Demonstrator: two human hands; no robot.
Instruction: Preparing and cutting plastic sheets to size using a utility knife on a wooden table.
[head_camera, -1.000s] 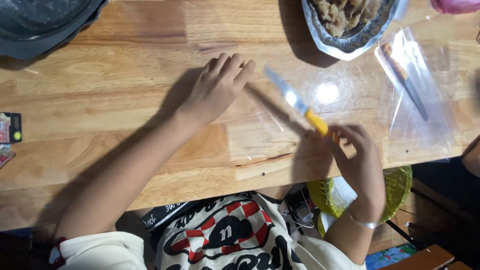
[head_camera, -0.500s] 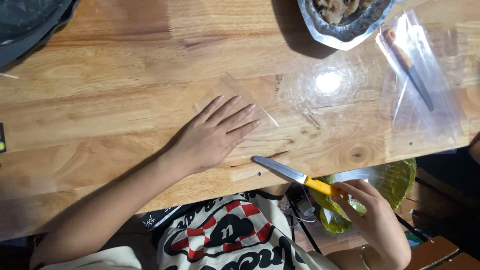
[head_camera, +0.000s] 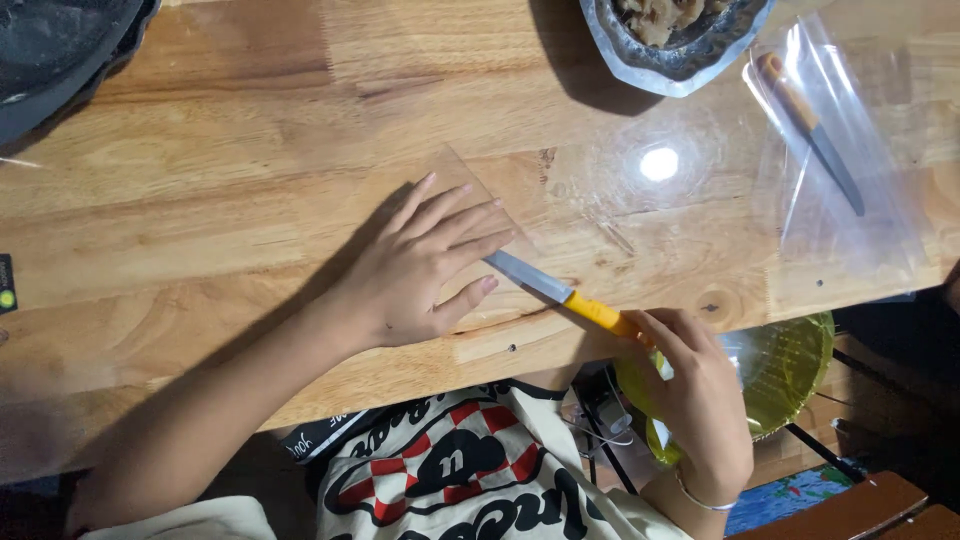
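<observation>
The left hand (head_camera: 425, 265) lay flat with fingers spread on a clear plastic sheet (head_camera: 455, 185) on the wooden surface (head_camera: 230, 190), while the right hand (head_camera: 695, 395), at four o'clock, gripped a yellow-handled steel knife (head_camera: 560, 292), its blade touching the sheet beside the left fingers.

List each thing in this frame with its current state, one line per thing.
left hand: flat, fingers spread, pressing on the clear plastic sheet
clear plastic sheet: lying flat on the table
right hand: closed around the knife handle
yellow-handled knife: blade low on the sheet, tip at the left fingers
second knife: lying under a clear bag
clear bag: flat on the table
metal bowl: holds food
wooden table: bears everything
</observation>
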